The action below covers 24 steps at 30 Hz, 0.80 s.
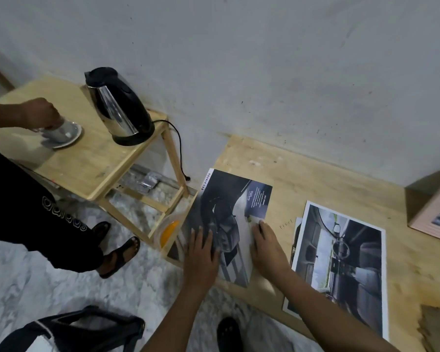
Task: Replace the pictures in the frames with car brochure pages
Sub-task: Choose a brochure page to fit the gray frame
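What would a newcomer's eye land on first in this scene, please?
Probably both hands, left and right, pressed flat on a car brochure page at the low table's left edge. Next, the shiny kettle on the stand at left, where another person's hand reaches a saucer.

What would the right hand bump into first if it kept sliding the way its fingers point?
Probably nothing solid: the right hand lies flat on the brochure page, fingers aimed toward the wall; only page and bare table lie ahead.

Brochure page [229, 219] on table [302, 179], another page [346, 265] to its right, kettle [120, 107] far left.
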### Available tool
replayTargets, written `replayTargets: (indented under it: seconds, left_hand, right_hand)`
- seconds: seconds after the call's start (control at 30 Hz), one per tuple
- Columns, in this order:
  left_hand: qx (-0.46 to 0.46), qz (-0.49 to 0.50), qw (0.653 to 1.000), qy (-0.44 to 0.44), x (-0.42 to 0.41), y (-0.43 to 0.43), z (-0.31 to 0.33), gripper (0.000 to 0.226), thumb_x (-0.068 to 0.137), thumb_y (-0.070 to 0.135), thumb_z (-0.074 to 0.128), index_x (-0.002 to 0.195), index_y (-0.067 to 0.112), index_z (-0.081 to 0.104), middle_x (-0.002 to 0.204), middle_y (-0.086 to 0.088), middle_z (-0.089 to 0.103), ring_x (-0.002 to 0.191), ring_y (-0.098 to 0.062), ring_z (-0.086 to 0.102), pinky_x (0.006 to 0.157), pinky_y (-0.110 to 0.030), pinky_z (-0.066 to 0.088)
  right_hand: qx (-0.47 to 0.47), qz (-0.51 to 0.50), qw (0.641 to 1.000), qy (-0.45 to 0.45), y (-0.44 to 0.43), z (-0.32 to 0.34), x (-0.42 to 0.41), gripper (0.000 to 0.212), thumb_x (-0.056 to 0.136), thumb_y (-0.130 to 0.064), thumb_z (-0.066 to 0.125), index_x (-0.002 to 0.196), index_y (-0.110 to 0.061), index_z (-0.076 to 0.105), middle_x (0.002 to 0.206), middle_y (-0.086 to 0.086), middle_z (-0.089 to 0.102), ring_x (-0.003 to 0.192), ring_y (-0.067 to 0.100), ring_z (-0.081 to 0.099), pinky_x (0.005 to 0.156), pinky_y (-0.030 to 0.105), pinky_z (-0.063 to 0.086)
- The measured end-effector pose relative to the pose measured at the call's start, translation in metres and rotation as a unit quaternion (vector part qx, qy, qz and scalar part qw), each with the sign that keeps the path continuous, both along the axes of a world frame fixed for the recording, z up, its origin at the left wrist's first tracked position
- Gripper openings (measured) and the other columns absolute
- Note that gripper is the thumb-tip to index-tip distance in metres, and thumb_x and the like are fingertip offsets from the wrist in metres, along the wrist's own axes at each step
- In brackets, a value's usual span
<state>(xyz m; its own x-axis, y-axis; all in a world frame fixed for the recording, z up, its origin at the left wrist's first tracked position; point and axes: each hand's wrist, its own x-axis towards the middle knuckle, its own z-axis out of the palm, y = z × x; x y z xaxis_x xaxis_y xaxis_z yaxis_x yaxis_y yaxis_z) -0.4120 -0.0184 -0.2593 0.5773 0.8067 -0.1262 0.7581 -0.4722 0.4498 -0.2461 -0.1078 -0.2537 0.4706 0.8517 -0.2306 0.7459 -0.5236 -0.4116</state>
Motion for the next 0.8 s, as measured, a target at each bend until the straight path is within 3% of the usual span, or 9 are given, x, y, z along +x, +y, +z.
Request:
replayTargets:
  seconds: [0.1, 0.2, 0.33, 0.43, 0.5, 0.57, 0.67, 0.8]
  left_hand:
    - [-0.012, -0.028, 0.998, 0.05, 0.002, -0.003, -0.01, 0.104, 0.066, 0.085, -0.003, 0.149, 0.023, 0.01, 0.157, -0.006, -0.005, 0.144, -0.031, -0.011, 0.115, -0.044, 0.0]
    - [-0.002, -0.029, 0.998, 0.063, 0.004, -0.004, -0.012, 0.109, 0.064, 0.088, -0.005, 0.149, 0.022, 0.01, 0.157, -0.012, -0.004, 0.142, -0.032, -0.015, 0.113, -0.047, -0.003]
    - [-0.007, -0.044, 0.998, 0.051, 0.014, -0.003, 0.0, 0.084, 0.081, 0.063, 0.022, 0.149, 0.015, 0.014, 0.157, -0.013, -0.003, 0.142, -0.026, -0.017, 0.111, -0.039, -0.012]
    - [-0.021, -0.08, 0.996, 0.04, 0.027, -0.005, 0.002, 0.064, 0.092, 0.032, 0.04, 0.149, 0.013, 0.018, 0.158, -0.01, 0.005, 0.146, -0.024, -0.004, 0.117, -0.035, 0.001]
    - [-0.026, -0.079, 0.996, 0.016, 0.034, -0.01, 0.004, 0.059, 0.092, 0.033, 0.041, 0.146, 0.012, 0.028, 0.156, -0.012, 0.017, 0.145, -0.027, 0.008, 0.116, -0.037, 0.012]
    - [-0.019, -0.076, 0.997, 0.016, 0.04, -0.016, 0.006, 0.067, 0.088, 0.049, 0.032, 0.144, 0.013, 0.033, 0.152, -0.013, 0.026, 0.143, -0.031, 0.017, 0.113, -0.042, 0.019]
    - [-0.003, -0.095, 0.993, 0.07, 0.042, -0.019, 0.003, 0.093, 0.075, 0.07, 0.007, 0.147, 0.014, 0.027, 0.156, -0.011, 0.018, 0.144, -0.03, 0.01, 0.115, -0.043, 0.01]
    - [0.01, -0.086, 0.993, 0.08, 0.046, -0.02, -0.003, 0.094, 0.074, 0.069, 0.013, 0.144, 0.01, 0.034, 0.152, -0.016, 0.026, 0.142, -0.035, 0.018, 0.113, -0.05, 0.016]
  right_hand:
    - [-0.003, 0.019, 1.0, 0.02, -0.004, 0.0, 0.004, 0.059, 0.097, -0.024, 0.042, 0.148, -0.007, 0.019, 0.157, 0.01, 0.01, 0.145, 0.025, 0.01, 0.118, 0.033, 0.015]
    - [0.027, 0.043, 0.998, 0.047, -0.014, 0.005, 0.017, 0.055, 0.093, -0.018, 0.048, 0.144, -0.007, 0.032, 0.153, 0.013, 0.023, 0.141, 0.028, 0.023, 0.116, 0.032, 0.022]
    - [0.067, -0.102, 0.992, 0.001, -0.042, 0.014, 0.043, 0.039, 0.09, -0.016, 0.05, 0.127, -0.007, 0.052, 0.136, 0.013, 0.046, 0.124, 0.029, 0.042, 0.099, 0.038, 0.039]
    - [0.045, -0.241, 0.968, -0.061, -0.071, 0.023, 0.064, 0.031, 0.089, -0.018, 0.053, 0.118, -0.007, 0.053, 0.122, 0.013, 0.052, 0.111, 0.029, 0.047, 0.089, 0.041, 0.043]
    - [0.007, -0.333, 0.94, -0.08, -0.096, 0.029, 0.077, 0.041, 0.087, -0.025, 0.058, 0.122, -0.005, 0.05, 0.123, 0.016, 0.05, 0.113, 0.032, 0.045, 0.091, 0.044, 0.042]
    - [-0.044, -0.421, 0.904, -0.065, -0.123, 0.033, 0.085, 0.062, 0.083, -0.044, 0.062, 0.126, -0.004, 0.044, 0.126, 0.02, 0.046, 0.117, 0.037, 0.041, 0.093, 0.047, 0.038]
    - [-0.122, -0.5, 0.857, -0.022, -0.154, 0.034, 0.09, 0.098, 0.064, -0.073, 0.064, 0.127, -0.004, 0.036, 0.129, 0.021, 0.038, 0.119, 0.038, 0.036, 0.093, 0.049, 0.036]
    - [-0.111, -0.542, 0.832, 0.037, -0.17, 0.032, 0.101, 0.106, 0.048, -0.07, 0.077, 0.122, -0.007, 0.037, 0.127, 0.021, 0.04, 0.12, 0.039, 0.038, 0.094, 0.049, 0.038]
